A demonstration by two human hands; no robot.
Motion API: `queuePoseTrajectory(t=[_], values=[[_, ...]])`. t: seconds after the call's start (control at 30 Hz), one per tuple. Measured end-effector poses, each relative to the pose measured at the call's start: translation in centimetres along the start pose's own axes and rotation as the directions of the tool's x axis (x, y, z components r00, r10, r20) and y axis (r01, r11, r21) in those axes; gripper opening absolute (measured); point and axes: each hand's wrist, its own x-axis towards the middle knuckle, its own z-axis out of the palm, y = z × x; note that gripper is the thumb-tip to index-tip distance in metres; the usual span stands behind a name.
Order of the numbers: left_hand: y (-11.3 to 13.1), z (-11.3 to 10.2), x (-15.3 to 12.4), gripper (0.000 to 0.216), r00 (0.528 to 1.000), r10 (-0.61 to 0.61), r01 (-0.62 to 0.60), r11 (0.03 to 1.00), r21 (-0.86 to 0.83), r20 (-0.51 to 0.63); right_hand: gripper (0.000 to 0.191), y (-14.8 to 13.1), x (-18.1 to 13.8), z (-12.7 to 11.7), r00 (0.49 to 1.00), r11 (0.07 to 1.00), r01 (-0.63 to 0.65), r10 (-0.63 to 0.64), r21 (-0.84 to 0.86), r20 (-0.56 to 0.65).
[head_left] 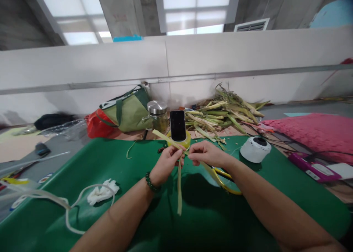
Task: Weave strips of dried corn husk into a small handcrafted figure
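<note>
My left hand point(168, 159), with a dark beaded bracelet at the wrist, pinches pale green plant-leaf strips point(179, 193) where they cross. One strip hangs down toward the green mat; another sticks out to the upper left. Close beside it, my right hand point(205, 153) is closed, its fingertips pinching a strip near the crossing. Beneath my right forearm lie yellow-handled scissors point(227, 185), partly hidden. A phone point(178, 125) stands upright just beyond my hands, against a yellow tape roll point(187, 139).
Dried stalks and leaves point(226, 112) are heaped behind the green mat point(138, 222). A glass jar mug point(157, 116) and green bag point(132, 110) stand at back left. White thread spool point(255, 151) sits right, near a purple power strip point(313, 167); crumpled tissue point(103, 192) and white cable point(67, 211) lie left.
</note>
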Motion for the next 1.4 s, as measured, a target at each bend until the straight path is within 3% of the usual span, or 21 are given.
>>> queuePoseTrajectory(t=[0.1,0.2,0.33,0.43,0.73,0.87,1.0,1.07,1.2,1.3,1.4], values=[[0.1,0.0,-0.2,0.04,0.998,-0.025,0.026,0.999,-0.019,0.053,0.014,0.1,0.1,0.6,0.997,0.995,0.071,-0.071,-0.066,-0.007],[0.3,-0.1,-0.3,0.038,0.994,-0.037,0.028,0.996,0.085,0.107,0.013,0.0,0.0,0.9,0.996,0.994,0.083,-0.082,-0.065,0.031],[0.5,-0.5,-0.3,0.032,0.999,0.001,-0.011,0.955,0.295,0.034,0.016,0.0,-0.2,0.3,0.999,0.999,-0.033,0.034,-0.038,0.024],[0.6,-0.7,-0.3,0.026,0.999,0.042,-0.037,0.941,0.337,-0.008,0.017,0.0,-0.2,-0.1,0.999,0.997,-0.051,0.052,-0.055,0.004],[1.1,-1.0,-0.2,0.025,0.997,0.076,-0.077,0.933,0.352,0.016,0.022,0.0,-0.4,-0.5,0.999,1.0,-0.002,0.003,-0.01,0.049],[1.0,-1.1,-0.1,0.024,0.993,0.113,-0.114,0.955,0.273,0.019,0.022,0.2,-0.2,-0.4,0.998,0.997,0.055,-0.054,-0.048,0.022],[0.9,-1.2,0.1,0.05,0.976,0.197,-0.183,0.972,0.147,-0.088,0.025,0.1,-0.1,-0.2,0.999,0.996,0.049,-0.049,-0.076,0.007],[0.9,-1.2,0.1,0.056,0.981,0.154,-0.143,0.986,0.091,-0.119,0.026,0.0,-0.2,-0.1,0.998,0.997,0.055,-0.057,-0.062,-0.022],[0.8,-1.2,0.1,0.04,0.996,0.02,-0.019,1.0,0.009,-0.085,0.024,-0.3,-0.1,0.2,0.996,0.996,0.064,-0.067,-0.066,-0.057],[0.9,-1.0,-0.1,0.034,0.988,0.109,-0.107,0.994,0.03,-0.107,0.023,-0.4,0.0,0.6,0.998,0.997,0.047,-0.05,-0.068,-0.036],[1.0,-0.8,-0.3,0.028,0.989,0.142,-0.137,0.985,0.109,-0.045,0.026,-0.4,0.1,1.0,0.997,0.996,0.073,-0.074,-0.057,-0.021]])
